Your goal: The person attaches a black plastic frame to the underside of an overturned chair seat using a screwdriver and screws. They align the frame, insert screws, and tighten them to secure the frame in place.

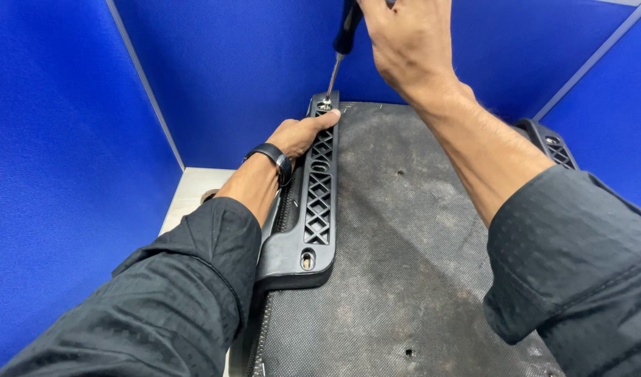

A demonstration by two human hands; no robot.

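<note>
Nearest the camera, two dark grey sleeves are reaching forward over a worn, dark fabric-covered panel [404, 244] that is lying flat on a pale surface [191, 192]; small holes are showing in the panel's covering near the bottom edge. Along the panel's left edge a black plastic bracket [313, 209] with lattice cut-outs is lying lengthwise, running away from the viewer. Its near end is showing a slotted hole with a screw head sitting in it [306, 260].

Further along, the left hand [301, 136], with a black band at the wrist, is resting against the outer side of the bracket, its fingers loosely curled around the edge and the thumb lying across the top close to the far end, steadying the piece rather than lifting it.

At the far end of the bracket, the tip of a screwdriver [338, 59] is sitting in a second screw [325, 106]. The tool is standing nearly upright, tilted slightly, with a metal shank and a dark blue-black handle. The right hand [404, 42] is closed around the upper part of that handle, seen from the back, partly cut off by the top of the frame.

On the panel's far right edge a second black lattice bracket [551, 146] is showing behind the right forearm. Blue partition walls [230, 63] are enclosing the work area.
</note>
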